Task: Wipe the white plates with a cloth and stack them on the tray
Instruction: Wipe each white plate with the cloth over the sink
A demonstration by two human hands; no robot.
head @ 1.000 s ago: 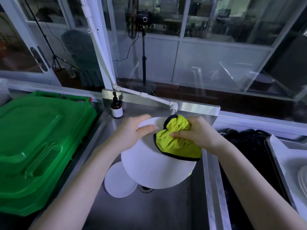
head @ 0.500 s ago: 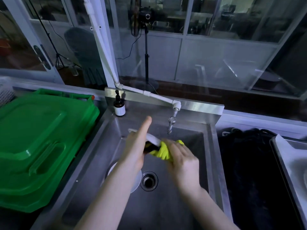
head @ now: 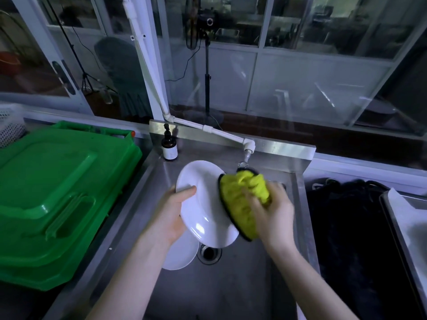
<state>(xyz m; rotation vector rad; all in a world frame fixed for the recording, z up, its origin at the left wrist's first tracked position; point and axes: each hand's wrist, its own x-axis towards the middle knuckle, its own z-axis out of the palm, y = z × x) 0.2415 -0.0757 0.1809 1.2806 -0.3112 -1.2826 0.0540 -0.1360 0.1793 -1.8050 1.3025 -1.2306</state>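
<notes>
My left hand (head: 172,213) grips the left rim of a white plate (head: 203,204), held tilted over the steel sink (head: 231,285) with its upper face toward me. My right hand (head: 275,213) presses a yellow-green cloth with a black edge (head: 242,202) against the plate's right side. A second white plate (head: 182,255) lies flat on the sink floor beside the drain, partly hidden under the held plate and my left wrist. The tray (head: 397,218) shows at the far right edge, lined with white paper.
A large green plastic bin lid (head: 57,199) fills the counter on the left. A brown pump bottle (head: 169,148) stands at the sink's back left corner. A white pipe ends in a tap (head: 246,155) above the cloth. Black material (head: 351,227) lies between sink and tray.
The plate was underside up, then edge-on low in the sink; now its upper face is toward me and it is held higher. The cloth has moved onto that face.
</notes>
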